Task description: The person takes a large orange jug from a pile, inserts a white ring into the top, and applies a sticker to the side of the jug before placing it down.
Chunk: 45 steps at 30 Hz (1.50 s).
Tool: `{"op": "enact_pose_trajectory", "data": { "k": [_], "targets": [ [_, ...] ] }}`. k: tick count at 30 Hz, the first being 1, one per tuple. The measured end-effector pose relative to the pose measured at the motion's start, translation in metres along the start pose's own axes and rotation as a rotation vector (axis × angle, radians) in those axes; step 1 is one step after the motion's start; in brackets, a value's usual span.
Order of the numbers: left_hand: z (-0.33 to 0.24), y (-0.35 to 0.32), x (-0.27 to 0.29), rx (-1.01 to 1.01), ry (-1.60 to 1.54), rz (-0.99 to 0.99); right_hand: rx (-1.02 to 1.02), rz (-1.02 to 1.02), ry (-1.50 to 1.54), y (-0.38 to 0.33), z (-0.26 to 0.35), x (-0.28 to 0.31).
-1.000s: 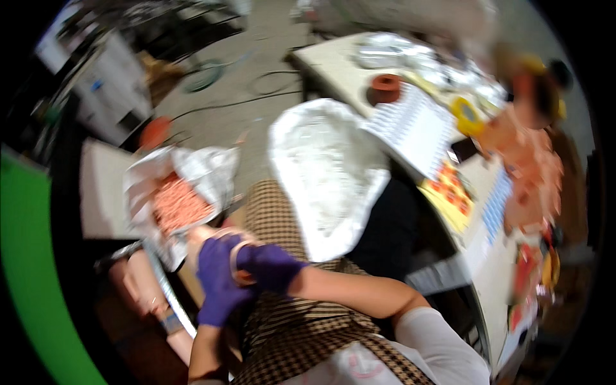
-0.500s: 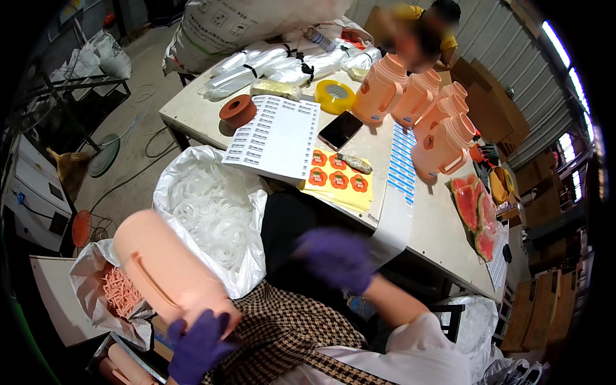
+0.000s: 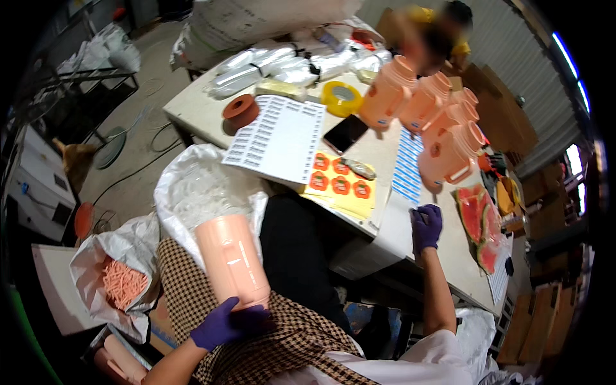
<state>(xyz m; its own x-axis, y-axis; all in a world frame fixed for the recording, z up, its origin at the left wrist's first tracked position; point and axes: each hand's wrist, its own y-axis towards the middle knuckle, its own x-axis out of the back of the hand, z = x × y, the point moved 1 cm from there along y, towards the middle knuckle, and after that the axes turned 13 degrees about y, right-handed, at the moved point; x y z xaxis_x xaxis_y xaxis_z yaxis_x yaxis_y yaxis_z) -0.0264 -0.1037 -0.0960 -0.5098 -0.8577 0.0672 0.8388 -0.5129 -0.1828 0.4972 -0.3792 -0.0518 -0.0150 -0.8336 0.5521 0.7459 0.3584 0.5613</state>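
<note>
A peach plastic jug (image 3: 232, 256) lies tilted over my lap, its neck end toward me and its base over the bag of clear rings. My left hand (image 3: 234, 326), in a purple glove, grips the jug around its neck. At the table's front edge, my right hand (image 3: 426, 228), gloved too, has its fingers curled beside the near end of a blue label sheet (image 3: 407, 168). Whatever those fingers may hold is too small to make out. Several similar peach jugs (image 3: 448, 157) stand on the table beyond that hand, round orange stickers showing on some.
A white bag of clear plastic rings (image 3: 186, 186) and a bag of peach sticks (image 3: 125, 282) stand at left. The table (image 3: 385, 221) bears orange stickers (image 3: 340, 186), a phone (image 3: 346, 133), yellow tape (image 3: 341, 99) and watermelon slices (image 3: 473, 215). Another person (image 3: 443, 32) is behind it.
My right hand has gone from above my lap, right and up to the blue label sheet. My left hand has brought the jug rightward over my lap and turned it more upright in view.
</note>
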Motion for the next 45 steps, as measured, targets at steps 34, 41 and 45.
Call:
{"op": "enact_pose_trajectory", "data": {
  "k": [34, 41, 45],
  "targets": [
    [0.204, -0.124, -0.007, 1.339, -1.403, -0.119, -0.996, 0.886, 1.548, -0.084, 0.331, -0.162],
    [0.132, -0.084, -0.116, 1.746, -2.220, -0.346, -0.346, 1.085, 0.636, -0.082, 0.280, -0.081],
    [0.049, -0.034, -0.134, 2.004, -2.669, -0.163, 0.018, 0.353, 0.530, 0.002, 0.209, -0.140]
  ]
}}
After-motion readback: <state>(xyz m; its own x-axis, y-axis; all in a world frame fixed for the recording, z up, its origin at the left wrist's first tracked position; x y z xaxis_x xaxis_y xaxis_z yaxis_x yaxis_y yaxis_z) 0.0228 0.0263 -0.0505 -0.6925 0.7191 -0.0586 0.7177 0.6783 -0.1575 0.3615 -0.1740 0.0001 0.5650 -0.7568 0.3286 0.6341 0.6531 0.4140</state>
